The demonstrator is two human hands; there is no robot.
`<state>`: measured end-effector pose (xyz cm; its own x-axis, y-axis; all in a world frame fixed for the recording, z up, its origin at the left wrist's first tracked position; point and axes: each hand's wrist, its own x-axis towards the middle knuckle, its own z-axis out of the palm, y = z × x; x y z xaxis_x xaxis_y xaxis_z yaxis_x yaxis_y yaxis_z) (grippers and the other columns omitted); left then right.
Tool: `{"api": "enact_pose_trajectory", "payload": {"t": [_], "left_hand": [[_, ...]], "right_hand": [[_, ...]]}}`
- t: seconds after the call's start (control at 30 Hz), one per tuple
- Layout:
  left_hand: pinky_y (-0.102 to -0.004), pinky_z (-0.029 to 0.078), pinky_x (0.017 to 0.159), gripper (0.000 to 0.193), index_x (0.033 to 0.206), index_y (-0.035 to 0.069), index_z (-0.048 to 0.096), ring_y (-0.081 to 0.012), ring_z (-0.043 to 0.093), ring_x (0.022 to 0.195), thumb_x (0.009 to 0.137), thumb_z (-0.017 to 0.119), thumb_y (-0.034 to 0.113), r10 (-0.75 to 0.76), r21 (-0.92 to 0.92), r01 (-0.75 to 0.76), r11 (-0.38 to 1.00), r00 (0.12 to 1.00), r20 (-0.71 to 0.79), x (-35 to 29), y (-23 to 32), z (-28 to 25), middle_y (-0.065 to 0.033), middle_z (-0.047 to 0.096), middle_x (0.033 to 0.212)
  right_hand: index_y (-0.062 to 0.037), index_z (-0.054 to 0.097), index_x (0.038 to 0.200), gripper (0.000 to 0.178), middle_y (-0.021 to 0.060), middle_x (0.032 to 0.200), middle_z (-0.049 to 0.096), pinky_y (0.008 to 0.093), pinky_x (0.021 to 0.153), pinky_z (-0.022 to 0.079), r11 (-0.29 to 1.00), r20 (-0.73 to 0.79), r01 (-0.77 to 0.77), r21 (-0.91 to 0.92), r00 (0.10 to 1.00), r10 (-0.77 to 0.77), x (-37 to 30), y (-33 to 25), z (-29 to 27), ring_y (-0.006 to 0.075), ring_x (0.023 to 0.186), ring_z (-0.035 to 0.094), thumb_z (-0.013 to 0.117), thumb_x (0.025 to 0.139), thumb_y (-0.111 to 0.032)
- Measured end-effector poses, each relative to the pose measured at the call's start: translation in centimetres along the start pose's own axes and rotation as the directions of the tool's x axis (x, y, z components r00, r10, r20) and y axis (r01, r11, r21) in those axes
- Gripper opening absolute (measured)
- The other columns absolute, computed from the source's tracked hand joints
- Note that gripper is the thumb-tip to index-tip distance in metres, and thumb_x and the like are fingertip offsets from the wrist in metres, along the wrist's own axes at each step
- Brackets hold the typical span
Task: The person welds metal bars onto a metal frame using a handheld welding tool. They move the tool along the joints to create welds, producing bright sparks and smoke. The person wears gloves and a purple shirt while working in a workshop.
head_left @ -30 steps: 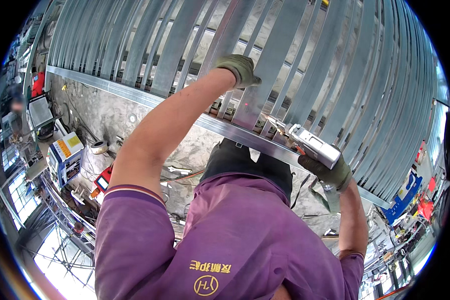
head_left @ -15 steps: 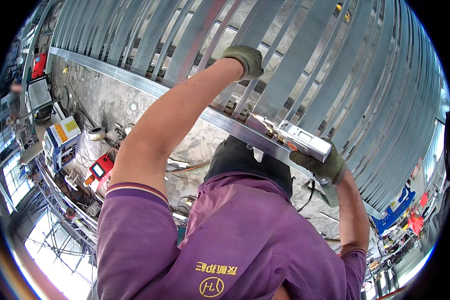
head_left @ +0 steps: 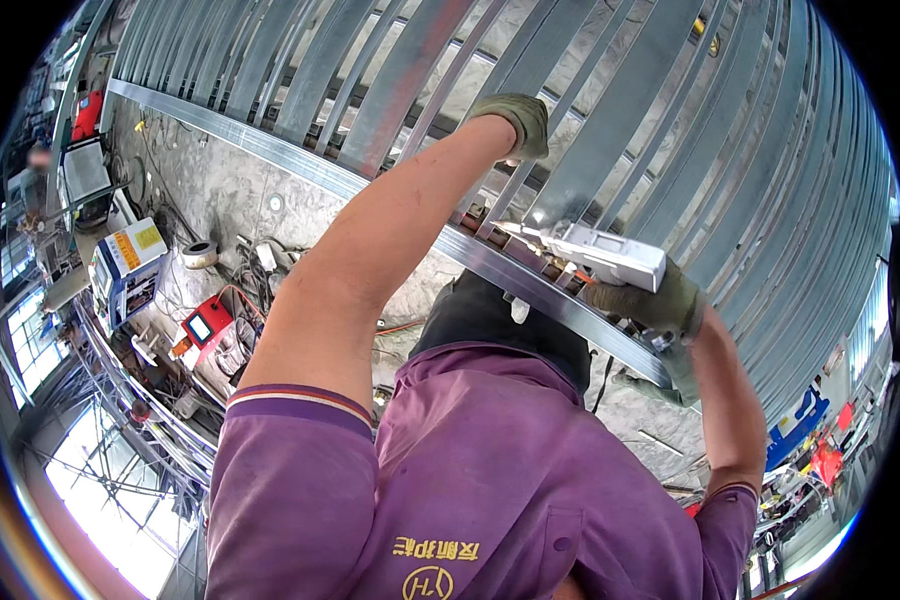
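My gloved left hand [head_left: 518, 122] is closed around a narrow metal slat [head_left: 502, 200] of a large grey panel, a short way above its near rail. Its fingertips are mostly hidden under the glove's back. In my gloved right hand [head_left: 660, 300] is a white and silver handheld welding gun [head_left: 610, 256], held low over the slats' near ends. The gun's pointed nozzle reaches left to the end of the slat, just above the long bright metal rail [head_left: 510, 268]. Whether the nozzle touches metal is too small to tell.
Many parallel slats [head_left: 610, 130] fill the far side. On the concrete floor at left are a red device with a screen [head_left: 207, 322], a blue and white machine [head_left: 128, 270], a roll of tape [head_left: 200, 254] and tangled cables. A blue metal piece [head_left: 798, 430] lies at far right.
The view has shifted slightly. The welding gun and my right hand have moved a little left along the rail, and the gun lies flatter. My left hand stays on the slats.
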<state>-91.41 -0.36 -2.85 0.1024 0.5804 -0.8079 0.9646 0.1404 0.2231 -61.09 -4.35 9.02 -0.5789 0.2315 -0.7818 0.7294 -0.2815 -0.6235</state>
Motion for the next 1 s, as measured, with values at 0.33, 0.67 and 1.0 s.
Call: {"api": "enact_pose_trajectory", "payload": {"t": [0.33, 0.67, 1.0], "left_hand": [[-0.0471, 0.062, 0.087, 0.023, 0.091, 0.009, 0.088, -0.0288, 0.081, 0.089, 0.089, 0.072, 0.025, 0.013, -0.082, -0.014, 0.997, 1.0, -0.017, -0.5, -0.3, -0.2, -0.0101, 0.084, 0.092], [-0.044, 0.061, 0.088, 0.033, 0.094, 0.008, 0.086, -0.0243, 0.081, 0.088, 0.099, 0.073, 0.038, -0.006, -0.128, 0.003, 0.992, 1.0, -0.018, -0.8, 0.0, -0.5, -0.0067, 0.084, 0.089], [-0.0426, 0.061, 0.081, 0.034, 0.094, 0.007, 0.085, -0.024, 0.079, 0.08, 0.101, 0.072, 0.038, 0.008, -0.102, -0.013, 0.995, 0.999, -0.05, -1.1, 0.2, -0.8, -0.007, 0.083, 0.085]], "right_hand": [[-0.0069, 0.067, 0.152, 0.075, 0.0107, 0.137, 0.078, 0.0354, 0.106, 0.057, 0.999, 0.122, 0.015, -0.046, 0.993, -0.009, 3.5, 0.9, 0.1, 0.0178, 0.122, 0.071, 0.097, 0.091, -0.038], [-0.0065, 0.068, 0.15, 0.068, 0.0098, 0.132, 0.08, 0.0341, 0.103, 0.058, 0.992, 0.146, 0.096, -0.076, 0.986, -0.085, 4.2, 1.1, 0.7, 0.0161, 0.116, 0.071, 0.094, 0.094, -0.035], [-0.0094, 0.07, 0.149, 0.069, 0.0106, 0.13, 0.081, 0.0364, 0.103, 0.059, 0.982, 0.161, 0.049, -0.18, 0.987, -0.02, 4.3, 0.9, 0.7, 0.0189, 0.116, 0.074, 0.095, 0.092, -0.04]]}}
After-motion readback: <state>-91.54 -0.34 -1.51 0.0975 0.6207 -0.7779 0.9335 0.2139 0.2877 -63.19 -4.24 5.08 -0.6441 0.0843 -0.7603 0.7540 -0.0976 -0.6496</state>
